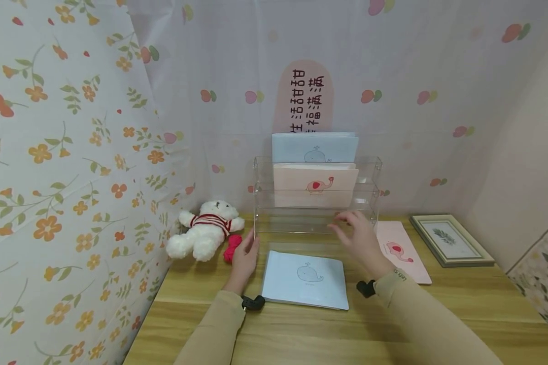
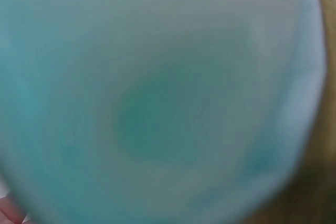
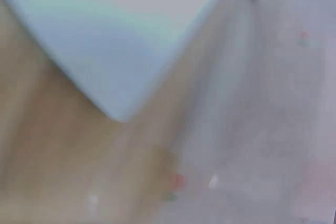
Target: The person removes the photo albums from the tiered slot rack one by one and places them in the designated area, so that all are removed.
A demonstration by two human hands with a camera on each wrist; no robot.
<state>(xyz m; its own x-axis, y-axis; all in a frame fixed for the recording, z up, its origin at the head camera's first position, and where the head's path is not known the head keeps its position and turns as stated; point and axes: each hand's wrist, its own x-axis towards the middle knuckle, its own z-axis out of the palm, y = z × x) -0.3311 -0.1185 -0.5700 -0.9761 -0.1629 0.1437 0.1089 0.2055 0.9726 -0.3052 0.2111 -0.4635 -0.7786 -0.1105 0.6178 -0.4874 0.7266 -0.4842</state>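
Observation:
A clear tiered rack (image 1: pixel 297 224) stands at the back of the table. My left hand (image 1: pixel 245 257) is at its lower left side, fingers fairly straight along the edge. Near the rack's lower right front is my right hand (image 1: pixel 360 235), thumb and fingers apart with nothing visible between them. Pale blue whale booklets (image 1: pixel 292 147) fill the top tier, and pink elephant booklets (image 1: pixel 292 190) stand in the tier below. Between my forearms lies a stack of light blue whale booklets (image 1: pixel 283 279). Blurred pale blue surfaces (image 2: pixel 173 103) fill most of the left wrist view; a pale blue corner (image 3: pixel 121 66) shows in the right.
A white teddy bear (image 1: pixel 194 241) in a striped sweater lies left of the rack, beside a red bundle (image 1: pixel 232 248). To the right are a pink elephant booklet (image 1: pixel 406 261) and a picture frame (image 1: pixel 452 241). Patterned cloth (image 1: pixel 201 76) hangs behind the wooden table (image 1: pixel 292 337).

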